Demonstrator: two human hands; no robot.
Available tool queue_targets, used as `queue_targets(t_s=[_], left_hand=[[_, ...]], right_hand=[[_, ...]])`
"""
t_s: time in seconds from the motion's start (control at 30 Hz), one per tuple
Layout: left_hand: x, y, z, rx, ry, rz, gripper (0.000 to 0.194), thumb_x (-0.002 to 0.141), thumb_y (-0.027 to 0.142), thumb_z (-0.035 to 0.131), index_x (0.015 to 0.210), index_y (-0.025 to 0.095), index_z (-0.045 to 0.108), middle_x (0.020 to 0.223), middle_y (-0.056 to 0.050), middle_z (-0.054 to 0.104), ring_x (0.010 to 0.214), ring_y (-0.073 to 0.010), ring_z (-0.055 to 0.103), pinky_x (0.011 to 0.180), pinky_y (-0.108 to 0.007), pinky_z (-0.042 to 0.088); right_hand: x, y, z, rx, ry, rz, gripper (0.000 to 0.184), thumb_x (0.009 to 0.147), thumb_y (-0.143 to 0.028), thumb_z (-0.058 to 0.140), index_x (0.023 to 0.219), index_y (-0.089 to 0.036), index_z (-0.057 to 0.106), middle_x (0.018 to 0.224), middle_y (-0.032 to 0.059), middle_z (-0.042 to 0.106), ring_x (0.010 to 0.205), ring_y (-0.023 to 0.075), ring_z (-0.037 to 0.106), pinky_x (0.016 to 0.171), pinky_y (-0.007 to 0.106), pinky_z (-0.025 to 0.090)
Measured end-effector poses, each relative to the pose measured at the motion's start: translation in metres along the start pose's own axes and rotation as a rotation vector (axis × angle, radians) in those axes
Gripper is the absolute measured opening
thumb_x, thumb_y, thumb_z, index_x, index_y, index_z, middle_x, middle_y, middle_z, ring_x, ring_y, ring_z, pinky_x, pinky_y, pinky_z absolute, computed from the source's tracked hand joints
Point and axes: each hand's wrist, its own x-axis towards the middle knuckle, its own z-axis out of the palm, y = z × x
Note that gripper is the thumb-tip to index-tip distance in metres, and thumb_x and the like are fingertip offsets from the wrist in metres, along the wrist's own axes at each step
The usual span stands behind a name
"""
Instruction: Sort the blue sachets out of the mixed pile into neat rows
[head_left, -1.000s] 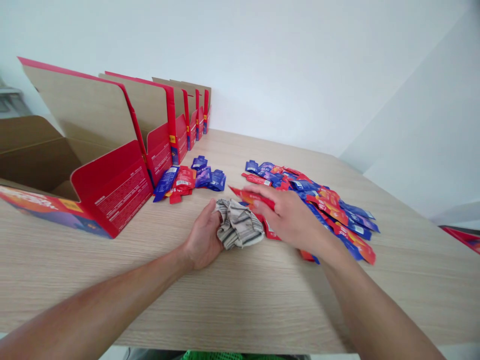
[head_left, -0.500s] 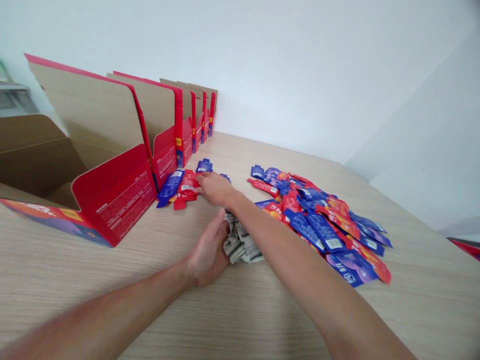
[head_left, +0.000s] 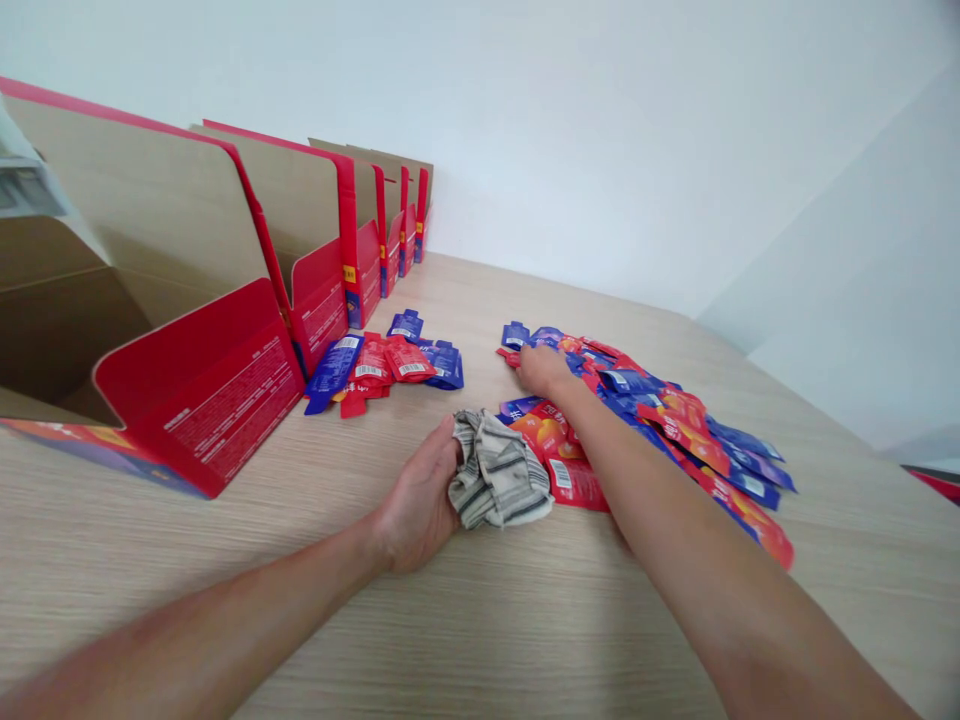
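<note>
A crumpled grey-and-white striped cloth [head_left: 499,475] lies on the table, and my left hand [head_left: 421,492] has its thumb and fingers closed around the cloth's left edge. My right hand [head_left: 544,370] rests at the far left side of a loose pile of red and blue packets [head_left: 675,425]. It covers most of a red packet [head_left: 508,355]; its fingertips are hidden, so its grip cannot be told. Left of the cloth, a smaller group of packets lies in an overlapping row, including a red packet [head_left: 409,358] and a blue packet [head_left: 336,368].
Open red cardboard boxes [head_left: 217,400] with brown insides stand in a line along the left, running back to the white wall [head_left: 570,140]. Pale wood tabletop [head_left: 315,560] lies beneath everything. A red-and-dark edge [head_left: 934,482] shows at the far right.
My right hand has moved right from the small packet group to the big pile. A red packet now lies flat in the small group. My left hand stays on the cloth.
</note>
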Motion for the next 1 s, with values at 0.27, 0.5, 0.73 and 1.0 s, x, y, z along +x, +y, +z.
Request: queue_targets(t_s=[0.27,0.5,0.73,1.0], left_hand=[[-0.001,0.0,-0.003,0.014,0.01,0.005,0.063,0.107,0.057,0.037,0.142,0.012,0.064,0.126,-0.018,0.075,0.12,-0.0337,0.07,0.112,-0.05,0.048],[-0.003,0.003,0.005,0.009,0.01,-0.018,0.065,0.109,0.055,0.03,0.148,0.011,0.059,0.127,-0.018,0.075,0.115,-0.0325,0.072,0.107,-0.048,0.051],[-0.004,0.002,0.009,-0.039,0.085,-0.011,0.063,0.108,0.053,0.033,0.145,0.011,0.062,0.117,-0.016,0.078,0.104,-0.0305,0.075,0.1,-0.045,0.055],[-0.007,0.003,0.01,-0.018,0.085,-0.01,0.067,0.108,0.054,0.03,0.139,0.007,0.065,0.117,-0.017,0.078,0.111,-0.0314,0.072,0.107,-0.045,0.052]], right_hand=[[-0.026,-0.014,-0.025,0.123,0.266,0.042,0.023,0.104,-0.018,0.05,0.111,-0.009,0.069,0.114,0.0224,0.073,0.117,0.0303,0.066,0.108,0.047,0.042],[-0.108,-0.04,-0.019,0.502,0.319,0.066,0.033,0.101,-0.02,0.039,0.128,-0.016,0.056,0.08,0.0033,0.073,0.066,0.0205,0.069,0.066,0.032,0.056],[-0.165,-0.054,0.039,0.509,0.484,-0.391,0.044,0.105,-0.017,0.034,0.14,-0.01,0.061,0.148,0.0225,0.06,0.141,0.0283,0.056,0.118,0.051,0.049],[-0.208,-0.06,0.028,0.103,0.375,-0.614,0.08,0.1,-0.053,0.063,0.154,0.004,0.047,0.16,0.0295,0.045,0.152,0.0407,0.041,0.122,0.055,0.044]])
